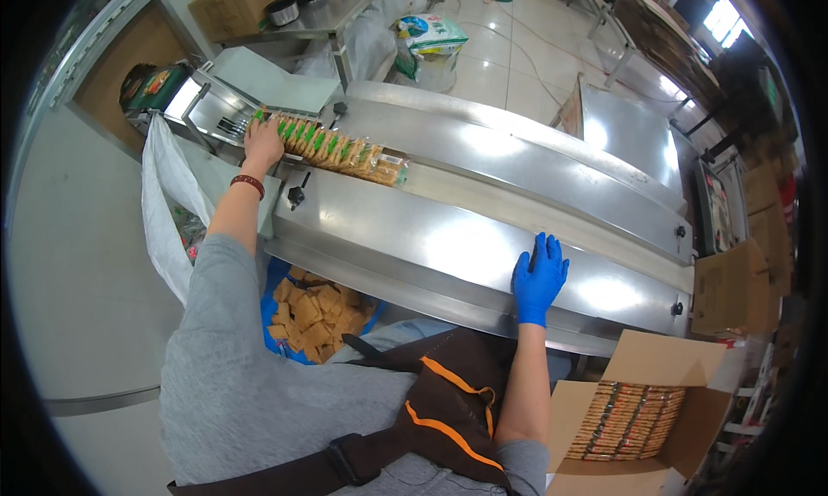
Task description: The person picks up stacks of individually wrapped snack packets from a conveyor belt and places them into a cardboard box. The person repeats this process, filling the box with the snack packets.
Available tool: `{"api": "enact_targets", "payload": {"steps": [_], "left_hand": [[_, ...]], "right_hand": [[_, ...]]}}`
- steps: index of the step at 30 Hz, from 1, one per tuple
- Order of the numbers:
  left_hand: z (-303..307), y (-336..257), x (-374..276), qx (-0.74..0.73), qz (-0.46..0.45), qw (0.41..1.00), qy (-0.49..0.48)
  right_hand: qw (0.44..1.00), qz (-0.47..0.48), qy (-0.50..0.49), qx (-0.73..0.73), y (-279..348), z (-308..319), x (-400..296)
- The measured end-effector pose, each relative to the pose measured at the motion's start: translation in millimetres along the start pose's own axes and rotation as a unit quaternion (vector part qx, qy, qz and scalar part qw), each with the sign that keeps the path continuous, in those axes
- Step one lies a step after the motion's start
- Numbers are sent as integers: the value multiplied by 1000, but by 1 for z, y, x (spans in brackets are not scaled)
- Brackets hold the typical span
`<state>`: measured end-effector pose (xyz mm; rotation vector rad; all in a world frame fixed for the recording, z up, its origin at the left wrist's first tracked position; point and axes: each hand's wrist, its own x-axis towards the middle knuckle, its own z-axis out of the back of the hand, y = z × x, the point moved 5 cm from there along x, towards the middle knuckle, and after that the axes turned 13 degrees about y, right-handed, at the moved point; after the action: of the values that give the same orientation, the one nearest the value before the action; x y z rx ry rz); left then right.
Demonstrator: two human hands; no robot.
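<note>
My bare left hand (264, 141) is on the left end of a row of clear-wrapped biscuit packets (336, 148), where the belt meets a steel outfeed chute (213, 104). Its fingers reach over the endmost packets, and their grip is partly hidden. The packets stand on edge, leaning together, with green print on the wrappers; the rightmost lies flatter and shows a barcode. My right hand (542, 279), in a blue glove, rests flat on the near steel side guard (414, 231) of the conveyor, holding nothing. To the right of the packets runs the pale conveyor belt (491, 201).
Broken biscuits (317, 311) fill a blue-lined container below the conveyor's near edge. An open carton (698, 425) at lower right holds rows of wrapped packets. Black knobs (296, 196) protrude from the guards. A white sack (162, 205) hangs at left; a steel table (323, 17) stands behind.
</note>
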<state>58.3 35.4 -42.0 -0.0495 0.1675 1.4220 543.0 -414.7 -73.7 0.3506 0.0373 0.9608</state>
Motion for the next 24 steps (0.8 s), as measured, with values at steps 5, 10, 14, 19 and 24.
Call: {"api": "enact_targets", "payload": {"steps": [5,10,14,19,24], "left_hand": [[29,-65,-51,-43,-114,992,26],[18,-148,-104,-305,-307,901,36],[2,-229,-140,-475,-359,787,158],[-25,-302,-159,-293,-401,865,72],[-11,-285,-153,-387,-357,843,110]], "right_hand": [[999,-28,29,2,-4,-1,9],[996,-38,65,-53,-20,1,50],[982,-91,160,-48,-76,-3,84],[940,-51,-34,335,-143,-1,89],[860,-19,95,501,-9,34,62]]}}
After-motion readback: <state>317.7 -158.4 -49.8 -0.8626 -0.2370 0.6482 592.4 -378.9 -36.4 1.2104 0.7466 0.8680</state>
